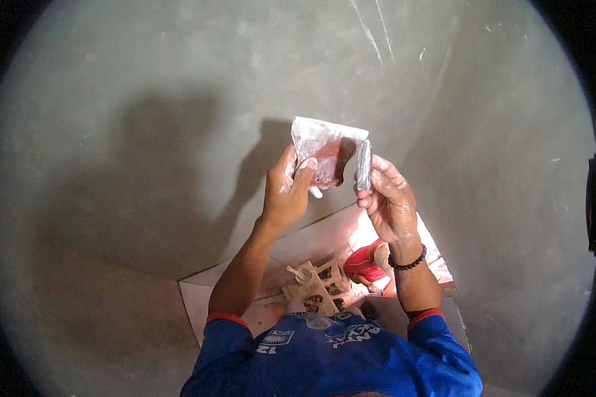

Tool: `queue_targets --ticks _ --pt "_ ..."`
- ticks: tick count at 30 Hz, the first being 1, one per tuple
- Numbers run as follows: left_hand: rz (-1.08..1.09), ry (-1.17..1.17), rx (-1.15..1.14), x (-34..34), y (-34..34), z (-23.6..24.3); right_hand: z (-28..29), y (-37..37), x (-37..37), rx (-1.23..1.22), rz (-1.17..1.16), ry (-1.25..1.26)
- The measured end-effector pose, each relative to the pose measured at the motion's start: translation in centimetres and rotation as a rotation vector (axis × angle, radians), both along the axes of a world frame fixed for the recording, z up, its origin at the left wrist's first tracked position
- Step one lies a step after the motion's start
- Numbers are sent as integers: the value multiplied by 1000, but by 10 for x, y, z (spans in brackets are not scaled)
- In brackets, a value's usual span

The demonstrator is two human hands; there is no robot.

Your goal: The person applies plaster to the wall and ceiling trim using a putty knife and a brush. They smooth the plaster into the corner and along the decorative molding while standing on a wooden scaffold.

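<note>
In front of the grey wall, my left hand (287,188) is closed on the lower left side of a flat, reddish-brown putty spreader (321,155). White paste smears its face, and a pale strip runs along its top edge. My right hand (392,202) pinches a narrow grey scraper (363,165) between thumb and fingers, held upright. The scraper's top is close to the spreader's right corner; whether they touch I cannot tell. White residue coats the fingers of both hands.
The plastered wall (179,53) has some pale scratches near the top. Below my arms are pale floor tiles (298,245) and a light wooden stand (318,294) with a small whitish cup (304,274). A person in red (364,262) is low down beside my right forearm.
</note>
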State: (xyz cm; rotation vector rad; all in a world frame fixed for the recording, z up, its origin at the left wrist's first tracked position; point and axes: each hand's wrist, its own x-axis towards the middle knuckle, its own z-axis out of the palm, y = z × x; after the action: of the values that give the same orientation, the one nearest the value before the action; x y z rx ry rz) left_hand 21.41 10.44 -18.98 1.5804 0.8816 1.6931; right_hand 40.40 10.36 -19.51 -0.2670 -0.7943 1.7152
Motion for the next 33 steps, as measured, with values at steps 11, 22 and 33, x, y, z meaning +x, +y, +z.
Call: queue_targets --ticks 11,22,33 --pt "117 315 -42 5 -9 -41 18 -1 -18 354 -699 -492" --pt "154 192 -133 10 3 -31 29 31 12 188 -835 -585" --pt "-482 -625 -617 27 30 -76 -56 48 43 -251 -381 -138"
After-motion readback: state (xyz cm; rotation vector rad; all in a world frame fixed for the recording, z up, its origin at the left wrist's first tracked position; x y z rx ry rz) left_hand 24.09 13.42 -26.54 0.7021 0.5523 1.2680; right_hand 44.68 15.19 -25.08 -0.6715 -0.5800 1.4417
